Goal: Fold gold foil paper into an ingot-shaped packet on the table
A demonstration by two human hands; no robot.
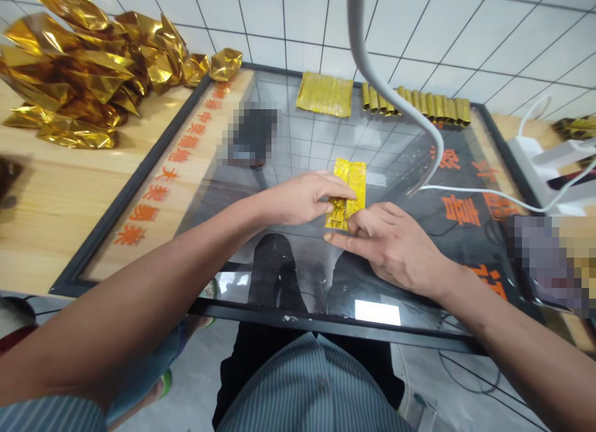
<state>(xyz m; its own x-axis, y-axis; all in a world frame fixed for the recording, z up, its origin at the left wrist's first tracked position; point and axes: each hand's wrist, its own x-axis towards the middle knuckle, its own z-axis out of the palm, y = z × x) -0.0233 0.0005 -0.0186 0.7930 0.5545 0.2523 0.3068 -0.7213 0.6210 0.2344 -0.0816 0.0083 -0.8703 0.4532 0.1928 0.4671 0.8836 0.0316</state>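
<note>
A small sheet of gold foil paper (357, 180) lies on the glass top in front of me, with a lengthwise fold or seam down its middle. My left hand (307, 196) reaches in from the left, its thumb and fingers closed on the paper's left part. At the lower right edge, my right hand (391, 246) has its fingers curled against the paper, while the thumb points left just below it. Part of the sheet is hidden under the fingers. Beyond it lie a flat stack of gold paper (325, 94) and a row of rolled gold papers (419, 104).
Shiny folded gold foil pieces (79, 66) are heaped at the back left. A blurred dark object (254, 134) lies on the black-framed glass top (279, 283). A white cable (372, 66) hangs in front, and a power strip (535, 165) stands at right. Another person's leg shows lower left.
</note>
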